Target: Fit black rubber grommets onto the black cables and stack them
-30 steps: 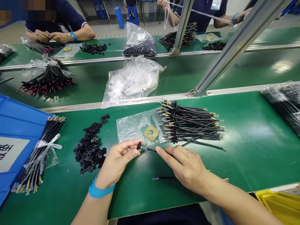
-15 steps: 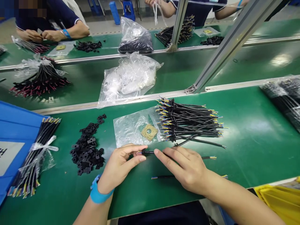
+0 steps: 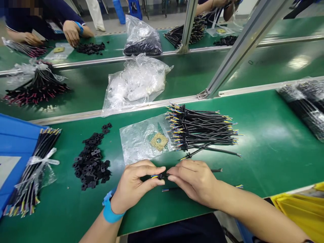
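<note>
While our left grip (image 3: 135,182) and right grip (image 3: 193,179) pinch one black cable (image 3: 162,176), one tied bundle (image 3: 31,182) sits lower left, and a big loose pile (image 3: 199,130) sits mid-frame.

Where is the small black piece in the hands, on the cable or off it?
On the cable: the black piece sits around it, between the left hand and right hand.

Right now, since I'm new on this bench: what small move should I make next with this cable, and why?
Probably lay it on the cable pile, grommet end left. Your left hand and right hand pinch the black cable, its black grommet sitting near the coloured wire ends, much like those in the pile. Whether it is fully seated can't be seen.
</note>
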`<act>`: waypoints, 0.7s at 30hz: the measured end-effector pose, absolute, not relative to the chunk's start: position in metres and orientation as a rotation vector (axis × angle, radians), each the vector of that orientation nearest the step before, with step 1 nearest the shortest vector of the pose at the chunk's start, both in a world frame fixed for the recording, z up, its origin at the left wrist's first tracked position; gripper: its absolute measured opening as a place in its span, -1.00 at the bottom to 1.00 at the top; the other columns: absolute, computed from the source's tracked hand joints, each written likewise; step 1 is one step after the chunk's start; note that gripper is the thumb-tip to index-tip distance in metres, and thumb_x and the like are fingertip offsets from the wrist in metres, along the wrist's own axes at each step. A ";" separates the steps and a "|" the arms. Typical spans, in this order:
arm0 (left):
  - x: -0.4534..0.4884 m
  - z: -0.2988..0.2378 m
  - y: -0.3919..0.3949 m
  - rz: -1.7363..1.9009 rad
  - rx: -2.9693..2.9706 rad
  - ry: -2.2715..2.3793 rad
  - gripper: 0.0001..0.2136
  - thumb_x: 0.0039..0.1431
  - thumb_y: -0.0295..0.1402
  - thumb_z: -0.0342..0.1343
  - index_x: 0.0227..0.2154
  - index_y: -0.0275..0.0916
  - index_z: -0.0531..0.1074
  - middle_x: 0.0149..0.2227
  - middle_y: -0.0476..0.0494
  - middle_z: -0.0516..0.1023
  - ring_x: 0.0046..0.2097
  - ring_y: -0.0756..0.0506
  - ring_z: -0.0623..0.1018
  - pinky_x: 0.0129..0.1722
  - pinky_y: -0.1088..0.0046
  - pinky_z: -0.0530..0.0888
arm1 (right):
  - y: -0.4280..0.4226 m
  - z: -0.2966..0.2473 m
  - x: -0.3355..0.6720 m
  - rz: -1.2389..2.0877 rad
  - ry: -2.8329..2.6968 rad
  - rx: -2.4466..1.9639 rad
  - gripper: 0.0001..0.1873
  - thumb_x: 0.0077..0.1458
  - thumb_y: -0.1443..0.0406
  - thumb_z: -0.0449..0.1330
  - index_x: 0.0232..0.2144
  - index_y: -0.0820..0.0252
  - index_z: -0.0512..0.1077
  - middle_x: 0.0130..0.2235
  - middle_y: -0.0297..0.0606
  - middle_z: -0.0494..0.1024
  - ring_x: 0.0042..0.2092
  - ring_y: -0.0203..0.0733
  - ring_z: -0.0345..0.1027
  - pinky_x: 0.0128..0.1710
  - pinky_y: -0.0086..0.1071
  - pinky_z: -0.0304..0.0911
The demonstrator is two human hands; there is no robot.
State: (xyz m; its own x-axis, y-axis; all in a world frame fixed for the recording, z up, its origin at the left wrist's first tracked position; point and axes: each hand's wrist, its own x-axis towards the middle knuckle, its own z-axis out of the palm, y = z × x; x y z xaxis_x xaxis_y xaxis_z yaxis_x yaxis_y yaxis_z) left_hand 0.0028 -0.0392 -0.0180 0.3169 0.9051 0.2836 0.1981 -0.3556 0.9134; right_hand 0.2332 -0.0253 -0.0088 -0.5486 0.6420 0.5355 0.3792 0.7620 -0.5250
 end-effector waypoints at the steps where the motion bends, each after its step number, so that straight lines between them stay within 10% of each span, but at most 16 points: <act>1: 0.003 -0.019 -0.039 1.101 1.785 0.965 -0.68 0.12 -0.42 0.40 -0.05 -0.03 0.65 -0.37 -0.02 0.66 -0.34 0.02 0.61 -0.30 0.59 0.54 | -0.025 -0.009 0.233 0.543 -2.204 -0.762 -0.80 0.40 0.33 0.11 -0.25 0.29 0.50 -0.38 -0.32 0.56 -0.41 -0.38 0.36 -0.36 -0.47 0.31; 21: 0.014 -0.018 -0.039 1.136 1.769 0.917 -0.76 0.04 -0.40 0.44 -0.18 -0.15 0.69 -0.46 -0.02 0.64 -0.45 0.05 0.58 -0.40 0.62 0.53 | -0.027 -0.007 0.228 1.117 -2.076 -0.786 -0.66 0.42 0.25 0.09 -0.40 0.26 0.48 -0.50 -0.39 0.41 -0.47 -0.44 0.22 -0.44 -0.55 0.11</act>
State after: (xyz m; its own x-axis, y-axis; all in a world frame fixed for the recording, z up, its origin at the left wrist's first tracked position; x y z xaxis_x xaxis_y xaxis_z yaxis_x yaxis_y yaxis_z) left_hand 0.0136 -0.0391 -0.0185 0.3271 0.8838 0.3346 0.1409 -0.3957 0.9075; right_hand 0.2280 -0.0271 -0.0068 -0.6128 0.7478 0.2554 0.1990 0.4589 -0.8659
